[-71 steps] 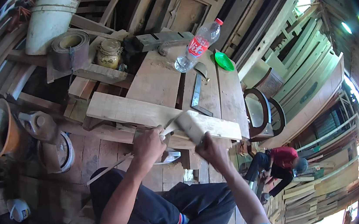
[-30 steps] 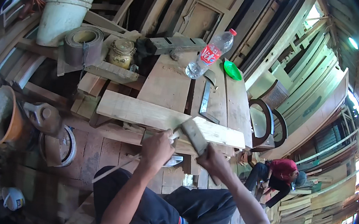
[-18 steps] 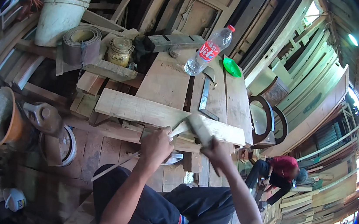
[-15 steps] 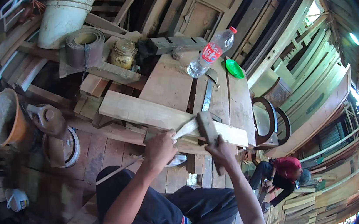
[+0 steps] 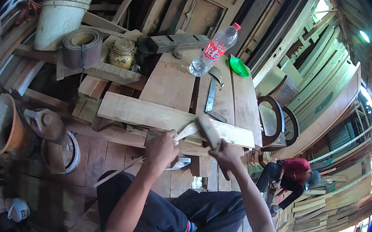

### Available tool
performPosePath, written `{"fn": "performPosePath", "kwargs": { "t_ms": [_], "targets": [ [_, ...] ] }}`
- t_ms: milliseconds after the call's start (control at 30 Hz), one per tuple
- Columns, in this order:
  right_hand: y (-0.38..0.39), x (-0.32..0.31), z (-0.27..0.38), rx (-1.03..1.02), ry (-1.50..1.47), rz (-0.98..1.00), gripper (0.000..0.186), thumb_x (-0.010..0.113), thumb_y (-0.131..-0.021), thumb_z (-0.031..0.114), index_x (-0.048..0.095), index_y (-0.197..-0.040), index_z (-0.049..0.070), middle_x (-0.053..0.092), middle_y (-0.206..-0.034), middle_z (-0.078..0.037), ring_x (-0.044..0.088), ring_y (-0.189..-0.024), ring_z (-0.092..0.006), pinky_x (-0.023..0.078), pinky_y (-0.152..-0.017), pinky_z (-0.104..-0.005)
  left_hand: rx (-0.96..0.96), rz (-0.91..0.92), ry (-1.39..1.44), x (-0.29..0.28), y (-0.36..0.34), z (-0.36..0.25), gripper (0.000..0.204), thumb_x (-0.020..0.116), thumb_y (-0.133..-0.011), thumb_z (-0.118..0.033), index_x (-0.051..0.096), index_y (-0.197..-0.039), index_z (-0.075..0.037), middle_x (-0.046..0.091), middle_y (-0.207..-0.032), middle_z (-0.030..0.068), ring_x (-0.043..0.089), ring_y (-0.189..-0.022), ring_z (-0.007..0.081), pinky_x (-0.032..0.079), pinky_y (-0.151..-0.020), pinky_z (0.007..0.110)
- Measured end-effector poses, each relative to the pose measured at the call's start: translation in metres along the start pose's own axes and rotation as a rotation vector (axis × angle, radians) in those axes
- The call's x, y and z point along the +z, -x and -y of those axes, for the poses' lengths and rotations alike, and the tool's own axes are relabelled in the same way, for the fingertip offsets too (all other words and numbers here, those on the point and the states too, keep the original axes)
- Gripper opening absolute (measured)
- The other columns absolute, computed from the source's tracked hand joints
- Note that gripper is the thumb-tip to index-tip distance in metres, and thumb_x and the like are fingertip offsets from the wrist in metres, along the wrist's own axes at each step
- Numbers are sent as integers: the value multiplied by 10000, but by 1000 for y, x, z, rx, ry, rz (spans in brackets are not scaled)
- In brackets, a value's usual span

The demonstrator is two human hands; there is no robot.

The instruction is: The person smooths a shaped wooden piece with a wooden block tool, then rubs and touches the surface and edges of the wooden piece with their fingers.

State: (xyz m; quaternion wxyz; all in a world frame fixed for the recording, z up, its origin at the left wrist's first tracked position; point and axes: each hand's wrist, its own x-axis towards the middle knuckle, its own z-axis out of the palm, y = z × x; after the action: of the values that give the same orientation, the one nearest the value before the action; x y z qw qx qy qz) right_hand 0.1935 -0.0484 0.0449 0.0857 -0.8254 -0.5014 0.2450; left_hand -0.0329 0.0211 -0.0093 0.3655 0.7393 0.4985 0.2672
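My left hand is closed round a slender pale wooden strip. One end slants down toward my left knee; the wider pale end rises past my fingers, over the board. In my right hand is a dark wooden block-like tool, whose exact kind I cannot make out. Its upper part lies against or just over the strip's end. Beneath both hands' work, a long pale board lies across the near side of the workbench. A metal try square rests on the bench just beyond.
On the bench stand a plastic bottle and a green dish. Left are a white bucket, a sanding-belt roll, a glass jar and an orange bucket. A person sits bent over at right.
The view has shifted slightly, moving the bench a little leftward and upward. The right hand's tool is now tilted a bit differently and blurred by motion. Both hands keep their holds.
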Motion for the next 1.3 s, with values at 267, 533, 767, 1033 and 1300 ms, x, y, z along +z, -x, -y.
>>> {"fn": "performPosePath", "kwargs": {
  "t_ms": [267,533,767,1033,1300],
  "targets": [
    [1,5,-3,-118,59,2,532,696,-776,333,545,-1112,-51,662,-926,-280,653,-937,-407,498,-837,-444,-35,19,-2,-5,-4,-2,162,604,-819,-115,654,-970,-85,690,-889,175,665,-861,371,508,-738,476],
    [3,18,-23,-231,69,-12,606,711,-747,350,515,-1150,-58,640,-1026,-305,638,-977,-417,498,-833,-447,-26,-16,-10,-4,0,-3,216,612,-791,-114,650,-1002,-91,686,-882,187,661,-844,390,508,-736,478],
    [28,32,-4,-218,199,36,647,771,-707,349,529,-1140,-67,651,-965,-300,648,-947,-408,492,-837,-455,-3,34,-27,-7,-2,-3,224,605,-786,-119,652,-1005,-102,685,-881,184,659,-852,386,511,-733,479],
    [12,32,-15,-220,8,-12,601,694,-740,337,525,-1102,-112,645,-945,-322,665,-899,-393,516,-778,-439,-37,51,4,-4,-3,-1,182,610,-796,-124,647,-973,-100,687,-888,173,660,-854,380,508,-741,487],
    [16,29,-2,-96,29,-56,591,713,-764,377,533,-1050,-107,633,-944,-342,638,-953,-440,493,-810,-469,-8,-21,-56,-4,-1,-3,248,636,-754,-115,666,-1000,-106,701,-847,154,687,-816,343,534,-726,451]
  ]
}}
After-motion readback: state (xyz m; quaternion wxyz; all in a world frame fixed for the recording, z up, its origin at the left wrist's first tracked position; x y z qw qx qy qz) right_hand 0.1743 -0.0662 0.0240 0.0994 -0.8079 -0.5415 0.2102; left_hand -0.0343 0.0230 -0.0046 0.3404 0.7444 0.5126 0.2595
